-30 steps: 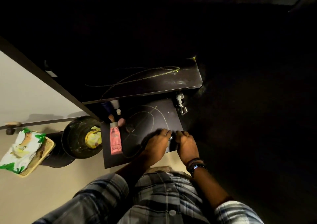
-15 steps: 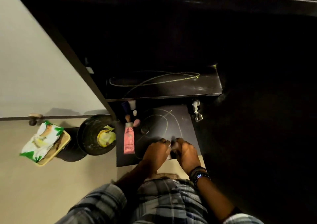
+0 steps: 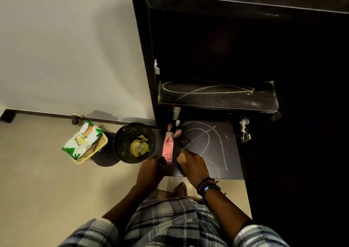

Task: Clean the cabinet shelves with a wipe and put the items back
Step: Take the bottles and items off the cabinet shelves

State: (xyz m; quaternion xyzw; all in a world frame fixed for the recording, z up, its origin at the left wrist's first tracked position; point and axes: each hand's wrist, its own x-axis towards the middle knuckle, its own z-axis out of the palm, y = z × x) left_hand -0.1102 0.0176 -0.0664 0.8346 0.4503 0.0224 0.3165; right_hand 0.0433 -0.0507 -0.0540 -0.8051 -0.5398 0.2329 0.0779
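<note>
The dark cabinet stands open, and chalk scribbles cover its shelves. A pink tube lies on the left of the bottom shelf. Several small bottles stand behind it at the back left. My left hand reaches in from the shelf's front edge, and its curled fingertips meet the tube's near end. Whether it pinches the tube is too dark to see. My right hand rests on the shelf just right of the tube, its fingers curled under with nothing showing in them. A pack of wipes lies on the floor to the left.
A black bin with crumpled yellowish waste stands on the floor against the cabinet's left side. The wipes pack sits on a small woven tray. A metal hinge sticks out at the shelf's right. The middle shelf carries chalk loops.
My hands were pressed together at the shelf's front edge. They have since parted and shifted left, to either side of the pink tube's near end. My view has swung up and left.
</note>
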